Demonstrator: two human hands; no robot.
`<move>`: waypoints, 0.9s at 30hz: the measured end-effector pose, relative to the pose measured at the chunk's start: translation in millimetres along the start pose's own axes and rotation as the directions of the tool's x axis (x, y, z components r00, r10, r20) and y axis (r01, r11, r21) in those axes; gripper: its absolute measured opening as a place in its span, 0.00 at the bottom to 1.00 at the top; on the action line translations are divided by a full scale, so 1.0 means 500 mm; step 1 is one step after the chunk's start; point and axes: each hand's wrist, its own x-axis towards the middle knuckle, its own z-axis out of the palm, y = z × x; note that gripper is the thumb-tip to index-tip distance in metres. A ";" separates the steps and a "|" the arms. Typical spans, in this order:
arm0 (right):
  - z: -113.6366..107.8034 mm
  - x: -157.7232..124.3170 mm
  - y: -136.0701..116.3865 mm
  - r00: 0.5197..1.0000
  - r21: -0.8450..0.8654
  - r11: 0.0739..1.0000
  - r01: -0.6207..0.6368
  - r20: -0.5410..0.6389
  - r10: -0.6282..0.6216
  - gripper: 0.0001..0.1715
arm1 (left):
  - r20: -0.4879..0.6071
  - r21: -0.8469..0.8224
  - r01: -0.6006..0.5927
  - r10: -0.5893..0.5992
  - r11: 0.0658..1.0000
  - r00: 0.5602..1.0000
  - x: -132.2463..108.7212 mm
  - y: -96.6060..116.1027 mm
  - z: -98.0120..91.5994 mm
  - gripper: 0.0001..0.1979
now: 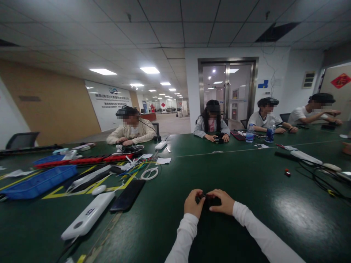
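In the head view, my left hand (193,203) and my right hand (223,201) are close together above the green table, in front of me. A small dark object (203,196) sits between their fingertips; its kind is too small and dark to make out. The left thumb and forefinger pinch it from the left. My right hand curves in from the other side, its fingertips bent against the same object. Both wrists are in white sleeves. The dark tabletop behind hides the object's outline.
Left of my hands lie a black phone (128,195), a white power bank (87,215), a white coiled cable (149,174) and a blue tray (41,182). A small red-and-black item (287,172) and black cables (312,173) lie right. Several people sit across the green table (246,171).
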 end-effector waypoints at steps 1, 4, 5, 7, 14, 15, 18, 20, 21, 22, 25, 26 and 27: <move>0.000 0.000 0.001 1.000 0.005 1.000 -0.003 -0.001 0.003 0.30 | 0.015 0.010 -0.020 0.019 1.000 1.000 -0.001 0.000 0.001 0.10; 0.003 0.000 0.004 1.000 0.011 1.000 -0.005 -0.004 0.005 0.33 | 0.022 -0.019 -0.071 0.072 0.997 0.997 -0.001 0.001 0.002 0.08; 0.004 0.001 0.006 1.000 0.010 1.000 -0.004 -0.003 0.004 0.33 | -0.006 -0.043 -0.072 0.072 0.996 0.997 0.001 0.000 0.002 0.08; 0.006 0.003 0.008 1.000 0.005 1.000 -0.004 0.006 0.004 0.33 | -0.111 -0.111 -0.036 0.024 0.993 0.993 0.007 -0.004 -0.002 0.10; -0.005 -0.003 -0.003 0.998 0.034 0.998 -0.049 0.042 0.047 0.32 | -0.550 -0.524 0.056 -0.388 0.850 0.739 0.047 -0.060 -0.059 0.18; -0.008 -0.005 -0.006 0.997 0.039 0.998 -0.057 0.046 0.055 0.32 | -0.588 -0.560 0.053 -0.441 0.827 0.678 0.051 -0.070 -0.068 0.19; -0.012 -0.008 -0.014 0.996 0.046 0.996 -0.078 0.057 0.075 0.32 | -0.625 -0.621 0.082 -0.555 0.780 0.550 0.055 -0.093 -0.088 0.21; -0.012 -0.009 -0.015 0.994 0.047 0.995 -0.090 0.065 0.086 0.31 | -0.605 -0.638 0.095 -0.573 0.764 0.553 0.054 -0.097 -0.087 0.23; -0.012 -0.008 -0.014 0.994 0.048 0.995 -0.093 0.067 0.090 0.31 | -0.584 -0.636 0.094 -0.558 0.766 0.590 0.052 -0.094 -0.083 0.23; -0.010 -0.007 -0.012 0.994 0.048 0.995 -0.092 0.065 0.088 0.31 | -0.552 -0.627 0.089 -0.522 0.774 0.650 0.050 -0.087 -0.076 0.22; -0.001 0.001 0.001 0.998 0.034 0.998 -0.053 0.035 0.052 0.32 | -0.379 -0.518 0.048 -0.280 0.854 0.882 0.034 -0.053 -0.045 0.20; 0.003 0.004 0.006 0.999 0.026 0.999 -0.036 0.026 0.036 0.32 | -0.295 -0.422 0.020 -0.158 0.906 0.942 0.026 -0.039 -0.034 0.19; 0.006 0.006 0.010 1.000 0.018 1.000 -0.023 0.019 0.023 0.33 | -0.198 -0.298 -0.022 -0.040 0.954 0.979 0.018 -0.027 -0.024 0.18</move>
